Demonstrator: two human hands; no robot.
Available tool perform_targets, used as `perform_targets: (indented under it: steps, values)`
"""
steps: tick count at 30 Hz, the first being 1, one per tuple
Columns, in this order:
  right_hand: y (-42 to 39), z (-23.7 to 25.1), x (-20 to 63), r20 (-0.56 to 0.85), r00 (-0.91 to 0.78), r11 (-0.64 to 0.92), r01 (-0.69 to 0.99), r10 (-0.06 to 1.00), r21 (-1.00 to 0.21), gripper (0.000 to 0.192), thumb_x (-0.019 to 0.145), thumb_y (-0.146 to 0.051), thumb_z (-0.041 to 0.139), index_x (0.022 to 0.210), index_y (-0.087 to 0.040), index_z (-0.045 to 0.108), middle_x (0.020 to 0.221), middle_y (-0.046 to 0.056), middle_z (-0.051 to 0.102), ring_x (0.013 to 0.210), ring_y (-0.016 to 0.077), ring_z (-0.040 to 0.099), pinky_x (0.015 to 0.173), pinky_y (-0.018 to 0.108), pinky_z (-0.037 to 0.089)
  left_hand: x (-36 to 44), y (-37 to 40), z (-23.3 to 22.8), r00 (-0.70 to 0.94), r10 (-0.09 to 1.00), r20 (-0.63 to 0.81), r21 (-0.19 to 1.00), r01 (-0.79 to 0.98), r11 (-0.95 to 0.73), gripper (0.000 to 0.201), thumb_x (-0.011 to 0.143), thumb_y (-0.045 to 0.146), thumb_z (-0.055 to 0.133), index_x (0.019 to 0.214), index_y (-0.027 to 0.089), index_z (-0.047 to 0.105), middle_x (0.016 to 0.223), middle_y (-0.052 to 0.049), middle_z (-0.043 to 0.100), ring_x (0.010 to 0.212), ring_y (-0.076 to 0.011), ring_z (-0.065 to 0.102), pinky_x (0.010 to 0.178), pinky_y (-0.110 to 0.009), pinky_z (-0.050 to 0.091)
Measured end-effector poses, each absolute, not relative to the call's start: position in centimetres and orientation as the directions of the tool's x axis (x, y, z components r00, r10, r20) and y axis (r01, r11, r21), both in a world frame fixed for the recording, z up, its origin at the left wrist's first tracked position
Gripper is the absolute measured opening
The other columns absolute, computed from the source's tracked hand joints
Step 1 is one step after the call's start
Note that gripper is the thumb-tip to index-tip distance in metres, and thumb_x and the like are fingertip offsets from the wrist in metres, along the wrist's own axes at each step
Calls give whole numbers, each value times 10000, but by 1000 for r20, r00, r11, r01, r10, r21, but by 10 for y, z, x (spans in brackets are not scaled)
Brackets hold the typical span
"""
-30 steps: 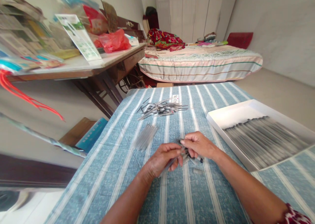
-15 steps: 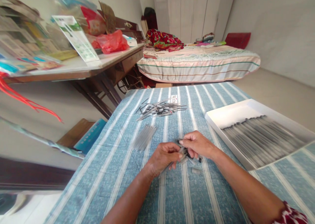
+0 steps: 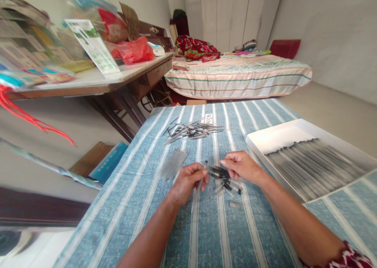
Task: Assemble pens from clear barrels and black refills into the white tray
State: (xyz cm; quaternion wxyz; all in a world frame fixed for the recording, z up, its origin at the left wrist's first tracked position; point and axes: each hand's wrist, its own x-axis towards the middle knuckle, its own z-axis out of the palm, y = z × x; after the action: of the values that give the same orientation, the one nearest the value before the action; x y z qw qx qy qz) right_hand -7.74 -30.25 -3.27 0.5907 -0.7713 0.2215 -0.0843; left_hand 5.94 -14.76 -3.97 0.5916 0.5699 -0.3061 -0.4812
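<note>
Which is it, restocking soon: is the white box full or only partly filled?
Partly filled: the white box holds pens toward the near side; its far end is bare.

The counter [image 3: 141, 205] wears a cloth of mottled blue with white stripes running from the near edge to the far edge. At its right edge sits a white tray [image 3: 266, 136] filled with grey-and-black rods [image 3: 312, 166]. Near the middle lie black refills [image 3: 219, 172], and by the far edge a grey and black heap [image 3: 191, 130]. The bed [image 3: 238, 77] is cream with green and pink stripes. A red bag [image 3: 135, 50] lies on the brown side table [image 3: 88, 88].
</note>
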Motion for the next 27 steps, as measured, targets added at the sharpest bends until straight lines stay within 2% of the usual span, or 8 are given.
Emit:
perform_targets:
  steps: [3, 8, 14, 17, 22, 27]
  values:
    - [-308, -32, -79, -158, 879, -254, -295, -450, -921, 235, 744, -360, 551, 623, -166, 496, 396, -61, 506, 320, 54, 414, 357, 154, 307, 67, -148, -44, 457, -875, -159, 967, 251, -45, 269, 729, 360, 601, 599, 142, 510, 543, 4, 571, 397, -55, 424, 405, -195, 277]
    - [-306, -33, -80, -198, 894, -299, -332, -402, -895, 114, 720, -265, 542, 671, -162, 537, 399, -76, 466, 341, 51, 384, 372, 156, 305, 71, -149, -48, 562, -803, -200, 953, 301, -27, 314, 721, 398, 609, 594, 145, 473, 492, 34, 523, 320, -16, 286, 326, -176, 144]
    - [-302, -33, -80, -195, 927, -380, -314, -319, -870, 91, 714, -228, 535, 687, -149, 572, 437, -66, 476, 393, 58, 419, 402, 159, 296, 72, -149, -48, 598, -772, -215, 922, 384, 40, 307, 708, 417, 621, 658, 159, 460, 537, 24, 580, 273, -16, 323, 283, -160, 146]
    - [-295, -32, -78, -150, 942, -476, -284, -300, -832, 104, 728, -225, 529, 680, -151, 584, 457, -56, 495, 412, 61, 431, 420, 167, 285, 75, -149, -50, 608, -758, -234, 896, 437, 74, 289, 713, 399, 620, 684, 159, 462, 535, 21, 591, 269, -24, 353, 276, -149, 183]
    - [-268, -29, -73, -42, 966, -744, -223, -254, -630, 102, 735, -261, 566, 709, -187, 630, 547, -28, 584, 515, 94, 518, 492, 193, 307, 79, -150, -54, 621, -751, -223, 859, 489, 149, 256, 706, 351, 638, 707, 153, 476, 560, 13, 615, 301, -42, 428, 292, -143, 281]
    - [-233, -29, -60, -18, 950, -896, -300, -311, -327, 311, 816, -448, 461, 839, -194, 639, 713, 72, 680, 676, 212, 628, 580, 270, 388, 81, -150, -54, 640, -735, -225, 823, 528, 208, 244, 689, 313, 662, 707, 142, 488, 575, 12, 613, 307, -39, 432, 293, -143, 305]
